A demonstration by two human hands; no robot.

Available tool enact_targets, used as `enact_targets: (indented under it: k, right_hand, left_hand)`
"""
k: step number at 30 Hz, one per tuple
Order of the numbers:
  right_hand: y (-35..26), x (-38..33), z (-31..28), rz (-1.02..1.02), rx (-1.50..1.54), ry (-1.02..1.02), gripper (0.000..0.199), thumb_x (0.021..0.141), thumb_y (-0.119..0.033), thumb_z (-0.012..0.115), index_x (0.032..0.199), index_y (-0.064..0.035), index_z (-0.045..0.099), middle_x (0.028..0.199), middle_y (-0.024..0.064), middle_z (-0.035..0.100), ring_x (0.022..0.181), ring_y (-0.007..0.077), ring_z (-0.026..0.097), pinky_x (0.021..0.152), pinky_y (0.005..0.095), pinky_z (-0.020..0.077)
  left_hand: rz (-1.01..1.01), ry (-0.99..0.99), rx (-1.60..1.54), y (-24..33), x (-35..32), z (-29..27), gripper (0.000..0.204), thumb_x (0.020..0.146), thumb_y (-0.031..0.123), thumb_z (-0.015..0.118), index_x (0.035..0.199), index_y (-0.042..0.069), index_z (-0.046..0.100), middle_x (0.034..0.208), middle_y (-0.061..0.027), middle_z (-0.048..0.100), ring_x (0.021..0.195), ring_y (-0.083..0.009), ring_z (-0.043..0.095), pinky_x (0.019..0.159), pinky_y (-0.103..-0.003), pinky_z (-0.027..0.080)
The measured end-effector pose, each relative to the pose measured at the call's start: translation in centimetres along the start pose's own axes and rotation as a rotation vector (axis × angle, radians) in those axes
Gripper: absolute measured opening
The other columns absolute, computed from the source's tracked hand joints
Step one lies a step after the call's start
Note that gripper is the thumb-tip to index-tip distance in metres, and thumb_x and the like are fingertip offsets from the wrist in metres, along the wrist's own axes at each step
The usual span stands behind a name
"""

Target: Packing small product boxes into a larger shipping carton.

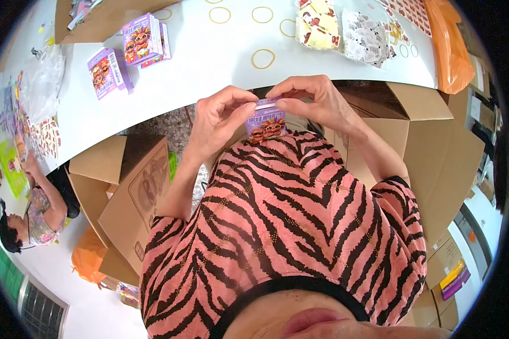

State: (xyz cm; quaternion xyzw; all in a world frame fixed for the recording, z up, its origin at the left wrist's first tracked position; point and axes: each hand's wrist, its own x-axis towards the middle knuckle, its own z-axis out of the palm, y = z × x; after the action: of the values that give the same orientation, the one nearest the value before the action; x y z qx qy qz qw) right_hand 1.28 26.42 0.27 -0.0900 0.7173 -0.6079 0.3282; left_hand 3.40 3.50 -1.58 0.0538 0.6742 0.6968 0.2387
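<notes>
A small purple carton [266, 121] with colourful cartoon figures on its front is held upright between my hands, just off the table's near edge. My left hand [216, 121] pinches its top left corner between thumb and fingers. At the top right corner, my right hand [318, 103] pinches the same carton, its thumb along the top flap. Whether that flap is fully tucked in I cannot tell. On the white table [203, 62], a stack of matching purple cartons [143, 40] stands at the back left, with another purple carton [103, 76] lying nearer.
Rubber bands [263, 59] lie scattered on the table. Yellowish packets [318, 25] and white-and-black packets [366, 38] sit at the back right, beside an orange bag [449, 45]. Open cardboard boxes [379, 133] flank me below the table. A co-worker [42, 212] sits at the left.
</notes>
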Motion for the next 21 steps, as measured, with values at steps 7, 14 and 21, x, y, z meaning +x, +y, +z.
enact_targets:
  k: [7,14,21]
  right_hand:
    - [0.1,0.4,0.1,0.079,0.058,0.034,0.011,0.086,-0.006,0.063,0.095,0.0004,0.066,0.086,0.0028,0.067,0.078,0.0051,0.059,0.072,0.0202,0.0484]
    - [0.3,0.3,0.2,0.077,0.051,0.03,0.008,0.086,-0.004,0.062,0.091,0.0002,0.067,0.083,0.0021,0.066,0.077,0.0045,0.059,0.071,0.0199,0.048]
    - [1.0,-0.2,0.0,-0.006,-0.07,0.038,0.011,0.087,-0.003,0.061,0.094,0.0013,0.067,0.088,0.0041,0.067,0.08,0.0081,0.061,0.073,0.0226,0.049]
  left_hand:
    - [-0.088,-0.007,-0.003,0.4,0.9,-0.1,0.011,0.087,0.008,0.062,0.093,-0.002,0.062,0.079,-0.0041,0.066,0.072,-0.0052,0.058,0.065,-0.02,0.046]
    - [-0.076,-0.017,-0.016,-0.5,1.2,0.0,0.008,0.084,0.005,0.064,0.09,0.0,0.061,0.08,-0.0031,0.065,0.071,-0.0056,0.059,0.064,-0.02,0.047]
    - [-0.061,-0.014,-0.052,-0.9,1.1,0.3,0.011,0.083,0.002,0.064,0.093,-0.001,0.062,0.09,-0.0066,0.066,0.077,-0.009,0.061,0.07,-0.023,0.05]
